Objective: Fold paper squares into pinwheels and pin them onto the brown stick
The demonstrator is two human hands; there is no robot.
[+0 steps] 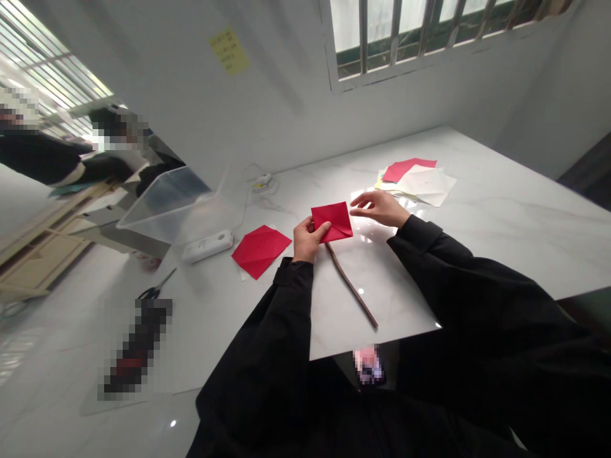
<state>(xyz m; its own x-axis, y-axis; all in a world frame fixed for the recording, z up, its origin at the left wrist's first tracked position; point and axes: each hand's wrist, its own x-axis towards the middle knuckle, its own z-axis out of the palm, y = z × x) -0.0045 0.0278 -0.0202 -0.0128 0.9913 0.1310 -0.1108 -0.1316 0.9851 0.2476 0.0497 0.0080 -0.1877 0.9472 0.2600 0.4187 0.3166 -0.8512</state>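
Note:
My left hand [308, 238] pinches the lower left corner of a folded red paper square [334, 221] just above the white table [501, 216]. Just right of the paper's upper corner, my right hand [379, 207] hovers with fingers loosely stretched and holds nothing. A thin brown stick [351, 286] lies on the table, running from under the red paper toward the near edge. Another folded red paper [260, 249] lies flat to the left of my left hand.
A stack of white, yellow and red sheets [417, 178] lies behind my right hand. A clear plastic box [174, 203], a white device [207, 246] and scissors [155, 291] sit at left. Other people are in the far left background.

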